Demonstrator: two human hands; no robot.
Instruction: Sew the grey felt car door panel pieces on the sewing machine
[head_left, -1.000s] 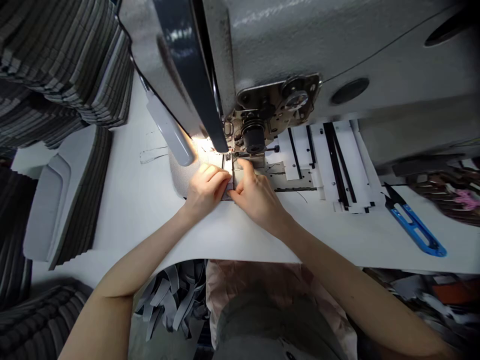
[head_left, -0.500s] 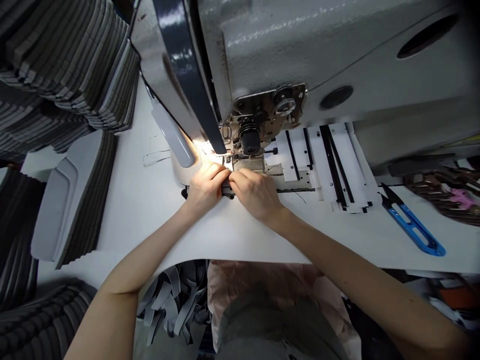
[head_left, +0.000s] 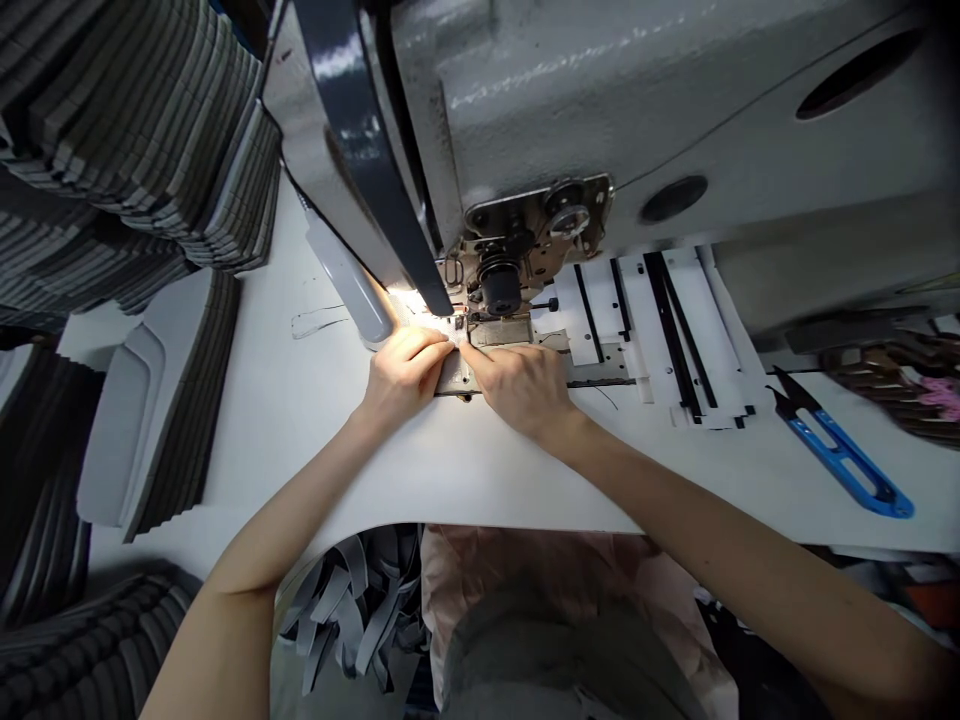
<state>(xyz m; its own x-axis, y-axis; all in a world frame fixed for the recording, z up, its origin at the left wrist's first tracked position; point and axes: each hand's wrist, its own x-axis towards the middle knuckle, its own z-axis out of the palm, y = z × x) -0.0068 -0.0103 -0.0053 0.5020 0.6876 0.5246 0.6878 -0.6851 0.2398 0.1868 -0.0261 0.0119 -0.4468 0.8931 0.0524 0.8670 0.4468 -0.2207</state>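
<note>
Under the head of a grey sewing machine [head_left: 540, 130], both of my hands are close together at the lit needle area. My left hand [head_left: 405, 372] is closed, its fingertips pressing a light fabric piece [head_left: 414, 318] that is mostly hidden beneath them. From the other side my right hand [head_left: 525, 385] reaches in with curled fingers, thumb and forefinger at the fabric's edge. The metal needle plate [head_left: 456, 378] shows between the hands. Just behind the left fingers is the grey lamp [head_left: 349, 285].
Stacks of grey padded pieces [head_left: 161, 400] line the left side of the white table [head_left: 420, 480]. Blue thread snips [head_left: 847, 450] lie at the right, near white strips with black bands [head_left: 675, 340]. Grey strips [head_left: 367, 600] hang below the table edge.
The fabric beside my left hand has gone mostly out of sight, moving away under the machine head. My hands have drawn slightly apart, uncovering more needle plate. The view has shifted a little.
</note>
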